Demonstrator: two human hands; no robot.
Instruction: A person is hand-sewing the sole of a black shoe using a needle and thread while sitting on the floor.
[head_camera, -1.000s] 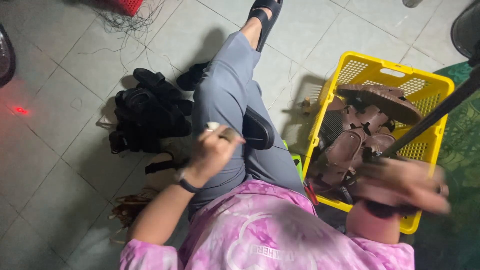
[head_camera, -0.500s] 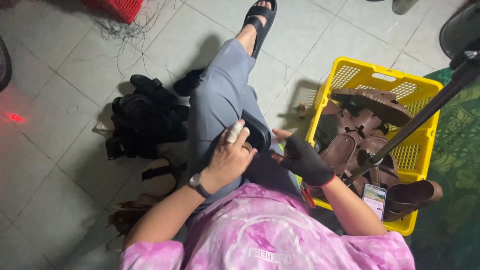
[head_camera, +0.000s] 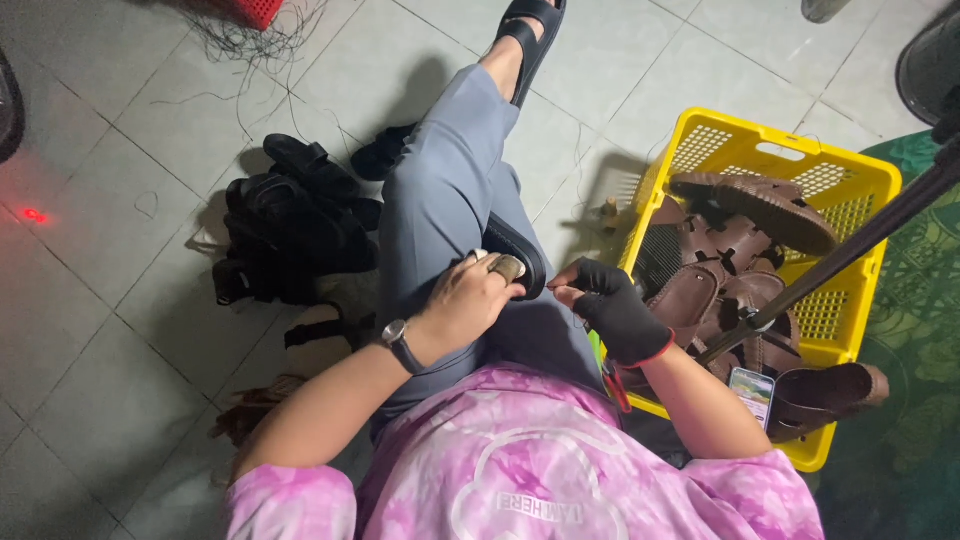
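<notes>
A black sandal (head_camera: 522, 250) lies on my lap, against my grey trouser leg. My left hand (head_camera: 470, 297), with a taped finger and a wristwatch, presses down on the sandal's near end. My right hand (head_camera: 610, 305) wears a black glove and pinches something small and thin right at the sandal's edge; I cannot tell what it is. The two hands nearly touch.
A yellow plastic crate (head_camera: 790, 150) with several brown sandals stands to my right, a dark rod slanting across it. A heap of black sandals (head_camera: 290, 225) lies on the tiled floor to my left. A phone (head_camera: 752, 388) rests by the crate's near wall.
My right hand came back from the crate to the sandal on my lap. My left hand shifted a little along the sandal. The view moved slightly.
</notes>
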